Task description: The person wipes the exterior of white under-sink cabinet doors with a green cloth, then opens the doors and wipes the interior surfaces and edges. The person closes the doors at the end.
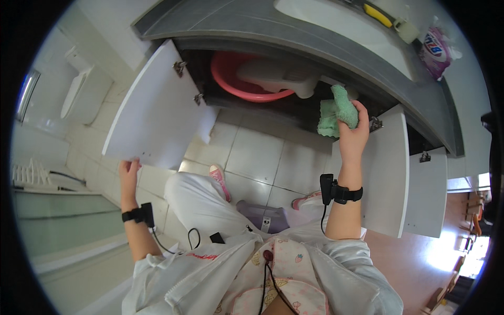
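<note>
My right hand (354, 134) grips a crumpled green cloth (345, 108), part of which hangs loose to the left. It is in front of an open vanity cabinet, near the hinge of the right white door (384, 173). On the other side, my left hand (129, 170) holds the outer edge of the left white door (157, 110), which stands swung out. Inside the cabinet sits a pink plastic basin (252, 96), with a pale plastic object (275, 75) lying over it. The cloth and my right hand hide part of the cabinet's right side.
Above the cabinet runs a grey countertop (220, 23) with a white sink (334, 29). A purple detergent bag (436, 53) and a white cup (405, 30) stand at its right. Another door (427, 193) hangs open at far right. A purple plastic stool (256, 216) is beneath me.
</note>
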`<action>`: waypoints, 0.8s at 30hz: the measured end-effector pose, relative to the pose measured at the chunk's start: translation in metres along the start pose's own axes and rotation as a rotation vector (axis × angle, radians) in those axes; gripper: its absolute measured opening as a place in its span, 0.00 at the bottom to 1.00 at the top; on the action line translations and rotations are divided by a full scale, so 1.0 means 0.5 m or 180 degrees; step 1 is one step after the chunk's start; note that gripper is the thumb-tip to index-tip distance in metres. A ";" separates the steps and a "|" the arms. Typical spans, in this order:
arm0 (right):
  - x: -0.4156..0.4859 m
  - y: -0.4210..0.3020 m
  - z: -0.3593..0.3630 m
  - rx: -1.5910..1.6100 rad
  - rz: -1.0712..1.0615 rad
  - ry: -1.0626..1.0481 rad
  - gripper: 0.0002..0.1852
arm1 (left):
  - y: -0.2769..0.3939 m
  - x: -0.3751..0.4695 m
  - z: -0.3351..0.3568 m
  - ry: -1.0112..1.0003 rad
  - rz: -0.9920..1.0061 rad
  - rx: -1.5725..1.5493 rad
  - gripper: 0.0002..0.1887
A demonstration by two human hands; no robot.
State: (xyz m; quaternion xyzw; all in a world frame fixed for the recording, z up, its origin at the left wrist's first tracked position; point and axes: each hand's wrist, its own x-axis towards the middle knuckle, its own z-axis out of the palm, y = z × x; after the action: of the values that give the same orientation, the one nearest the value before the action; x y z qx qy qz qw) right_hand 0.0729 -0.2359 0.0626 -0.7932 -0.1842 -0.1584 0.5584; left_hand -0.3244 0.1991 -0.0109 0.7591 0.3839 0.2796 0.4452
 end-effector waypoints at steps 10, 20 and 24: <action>0.024 0.006 -0.019 -0.0467 -0.0354 0.1114 0.28 | -0.027 0.003 0.021 0.0359 -0.0044 -0.0275 0.12; 0.040 0.032 -0.035 -0.0367 -0.0399 0.1672 0.27 | 0.107 -0.031 0.046 0.1605 0.0606 0.0794 0.25; 0.045 0.038 -0.045 -0.0525 -0.0483 0.1739 0.26 | 0.218 -0.043 0.044 0.2530 0.1119 0.1199 0.25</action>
State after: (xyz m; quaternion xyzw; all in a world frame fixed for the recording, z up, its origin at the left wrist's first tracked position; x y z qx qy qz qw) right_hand 0.1006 -0.2602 0.0646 -0.7479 -0.0724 -0.4218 0.5075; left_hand -0.2832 0.1373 0.0747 0.7143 0.4342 0.5451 0.0642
